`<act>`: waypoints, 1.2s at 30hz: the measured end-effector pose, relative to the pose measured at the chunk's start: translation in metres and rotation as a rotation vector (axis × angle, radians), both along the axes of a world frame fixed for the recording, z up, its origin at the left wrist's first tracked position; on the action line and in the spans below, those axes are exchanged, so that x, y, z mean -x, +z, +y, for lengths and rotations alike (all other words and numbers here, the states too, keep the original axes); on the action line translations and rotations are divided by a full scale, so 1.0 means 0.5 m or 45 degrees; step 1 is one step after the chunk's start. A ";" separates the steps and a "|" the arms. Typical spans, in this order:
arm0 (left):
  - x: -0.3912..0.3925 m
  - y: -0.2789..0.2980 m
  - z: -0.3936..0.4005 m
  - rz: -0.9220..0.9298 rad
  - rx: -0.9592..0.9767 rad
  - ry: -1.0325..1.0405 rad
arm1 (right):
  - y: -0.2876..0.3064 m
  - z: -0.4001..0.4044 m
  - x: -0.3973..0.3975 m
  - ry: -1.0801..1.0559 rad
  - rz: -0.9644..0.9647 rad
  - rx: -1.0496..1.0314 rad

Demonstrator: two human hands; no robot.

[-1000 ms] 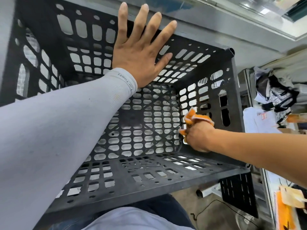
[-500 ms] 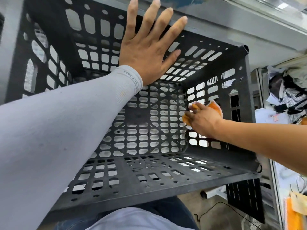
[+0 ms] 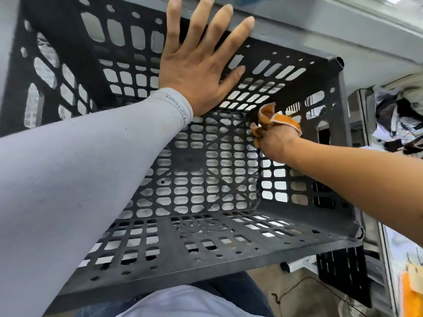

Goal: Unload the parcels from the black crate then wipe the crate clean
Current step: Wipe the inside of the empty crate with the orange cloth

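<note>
The left edge of the frame is cutting off the black crate (image 3: 206, 252), and the grey sleeve (image 3: 80, 179) is covering its left inner wall. The right hand (image 3: 275, 143) is hiding its own fingers, curled into the orange cloth (image 3: 279, 120). The pile at the right edge (image 3: 398, 120) is blurring beyond telling.

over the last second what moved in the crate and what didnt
The right hand, gripping the orange cloth, moved up the crate's right inner wall from low near the floor to the far corner. The left hand stayed flat, fingers spread, on the far wall of the black crate, which holds no parcels.
</note>
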State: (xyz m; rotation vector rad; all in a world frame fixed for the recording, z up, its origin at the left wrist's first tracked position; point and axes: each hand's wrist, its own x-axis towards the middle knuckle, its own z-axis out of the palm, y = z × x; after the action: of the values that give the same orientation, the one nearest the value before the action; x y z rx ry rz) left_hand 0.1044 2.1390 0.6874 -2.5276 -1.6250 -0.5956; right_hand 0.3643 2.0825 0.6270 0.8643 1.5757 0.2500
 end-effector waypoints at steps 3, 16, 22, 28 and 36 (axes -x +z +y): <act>-0.001 -0.001 -0.001 0.001 -0.007 -0.008 | 0.018 -0.019 0.018 0.062 -0.017 0.059; 0.000 -0.009 0.000 -0.046 -0.048 -0.035 | 0.093 -0.180 0.021 -0.050 -0.013 0.403; 0.002 -0.010 0.005 -0.021 -0.084 -0.028 | 0.164 -0.131 -0.004 -0.056 0.238 0.026; 0.002 -0.008 0.000 -0.038 -0.085 -0.039 | 0.247 -0.066 0.013 0.162 0.095 -0.189; 0.003 -0.011 0.002 -0.044 -0.094 -0.042 | 0.316 -0.103 0.004 0.047 0.131 -0.055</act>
State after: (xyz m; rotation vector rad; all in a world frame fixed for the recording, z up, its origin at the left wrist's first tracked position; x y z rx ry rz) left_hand 0.1029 2.1398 0.6818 -2.5099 -1.5447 -0.6923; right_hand 0.3623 2.0308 0.7848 0.8943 1.6883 0.2708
